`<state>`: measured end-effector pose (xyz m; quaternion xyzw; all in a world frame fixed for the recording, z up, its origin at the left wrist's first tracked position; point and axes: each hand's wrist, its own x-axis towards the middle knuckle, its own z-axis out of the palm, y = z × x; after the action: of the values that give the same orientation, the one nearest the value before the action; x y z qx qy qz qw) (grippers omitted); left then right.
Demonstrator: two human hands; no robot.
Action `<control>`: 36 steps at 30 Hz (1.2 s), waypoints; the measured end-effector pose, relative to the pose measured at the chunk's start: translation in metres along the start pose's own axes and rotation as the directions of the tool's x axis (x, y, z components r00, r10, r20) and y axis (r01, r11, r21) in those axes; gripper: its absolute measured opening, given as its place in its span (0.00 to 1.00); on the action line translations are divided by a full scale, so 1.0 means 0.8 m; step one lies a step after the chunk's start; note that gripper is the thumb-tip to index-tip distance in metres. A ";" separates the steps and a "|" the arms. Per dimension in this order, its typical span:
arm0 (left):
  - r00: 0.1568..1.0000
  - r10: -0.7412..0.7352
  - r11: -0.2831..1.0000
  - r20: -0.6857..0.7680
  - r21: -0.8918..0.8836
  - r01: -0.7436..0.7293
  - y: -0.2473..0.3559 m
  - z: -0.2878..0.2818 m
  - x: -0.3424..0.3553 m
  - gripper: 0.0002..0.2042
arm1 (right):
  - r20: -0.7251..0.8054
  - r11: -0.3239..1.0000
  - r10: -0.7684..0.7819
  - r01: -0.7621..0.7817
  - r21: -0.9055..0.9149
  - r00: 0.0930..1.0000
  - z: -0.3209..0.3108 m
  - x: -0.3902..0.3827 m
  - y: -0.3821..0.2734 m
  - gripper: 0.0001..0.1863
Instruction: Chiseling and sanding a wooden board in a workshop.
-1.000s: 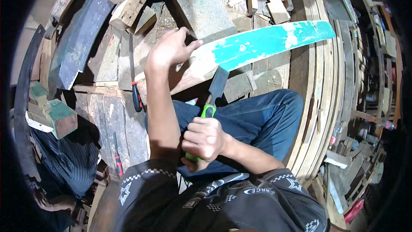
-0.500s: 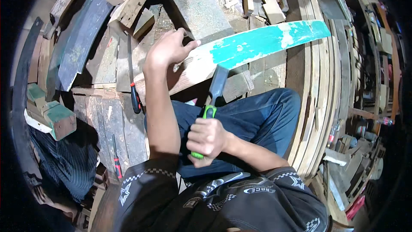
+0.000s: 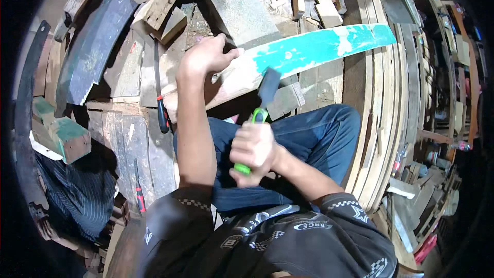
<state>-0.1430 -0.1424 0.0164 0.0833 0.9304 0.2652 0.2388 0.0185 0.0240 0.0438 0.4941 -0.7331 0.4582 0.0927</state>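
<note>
Across my lap slants a long curved wooden board (image 3: 301, 51), with chipped turquoise paint on its right part and bare pale wood toward its left end. My left hand (image 3: 208, 57) is closed over its far edge, with the thumb along the top; some fingers are hidden. In the fist of my right hand (image 3: 253, 149) is a wide-bladed chisel (image 3: 269, 86) with a green handle. Its blade points away from me, and the tip is over the board's near edge where paint meets bare wood. Whether it touches the board I cannot tell.
Left of my left forearm lie a red-and-black screwdriver (image 3: 162, 116) and a smaller red-handled one (image 3: 139, 195). A thick plank (image 3: 236, 7) and several wood offcuts lie beyond the board. A long saw (image 3: 32, 87) curves along the left; stacked planks (image 3: 378, 123) line the right.
My right hand has pushed the chisel forward and slightly right, bringing the blade up to the board's painted part. My left hand and the board have barely moved.
</note>
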 end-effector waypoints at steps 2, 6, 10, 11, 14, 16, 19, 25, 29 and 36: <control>0.999 0.030 0.999 -0.040 -0.027 -0.031 -0.004 0.003 -0.002 0.33 | 0.085 0.998 -0.041 0.037 0.053 0.996 0.017 -0.014 -0.019 0.20; 0.998 0.049 0.997 -0.043 -0.064 -0.052 -0.003 -0.001 -0.006 0.33 | 0.004 0.998 -0.012 0.012 0.059 1.000 -0.001 0.003 -0.007 0.21; 0.998 0.060 0.997 0.009 -0.050 -0.060 -0.011 0.012 0.005 0.34 | 0.101 0.999 -0.031 0.027 0.038 0.994 0.018 -0.004 -0.014 0.19; 0.997 0.076 0.997 0.000 -0.031 -0.076 -0.008 0.012 0.004 0.33 | 0.110 0.997 -0.053 0.047 0.061 0.993 0.017 -0.009 -0.018 0.19; 0.998 0.064 0.996 -0.023 -0.065 -0.065 -0.003 0.005 -0.004 0.32 | -0.007 0.999 -0.010 0.010 0.039 1.000 -0.008 0.004 -0.002 0.18; 0.995 0.055 0.993 0.080 -0.106 -0.046 0.015 -0.009 -0.007 0.32 | -0.012 1.000 0.004 -0.004 0.012 1.000 -0.016 0.008 0.003 0.18; 0.997 0.078 0.994 -0.020 -0.079 -0.080 -0.004 0.016 0.001 0.34 | 0.117 0.998 -0.042 0.036 0.056 0.992 0.009 -0.012 -0.019 0.18; 0.997 0.051 0.995 0.051 -0.091 -0.047 0.009 -0.001 -0.004 0.34 | 0.020 0.998 -0.049 0.048 0.044 0.999 -0.002 0.001 0.002 0.19; 0.997 0.070 0.997 0.023 0.031 -0.071 -0.002 0.009 -0.004 0.35 | 0.113 0.995 -0.052 0.042 0.090 0.992 -0.011 -0.010 -0.017 0.17; 0.999 0.021 0.998 0.035 -0.065 -0.019 0.008 0.004 -0.001 0.31 | 0.148 0.994 -0.072 0.059 0.088 0.986 0.002 -0.019 -0.007 0.19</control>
<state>-0.1403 -0.1354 0.0176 0.0894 0.9161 0.2960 0.2552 0.0309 0.0319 0.0375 0.5548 -0.7015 0.4463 0.0311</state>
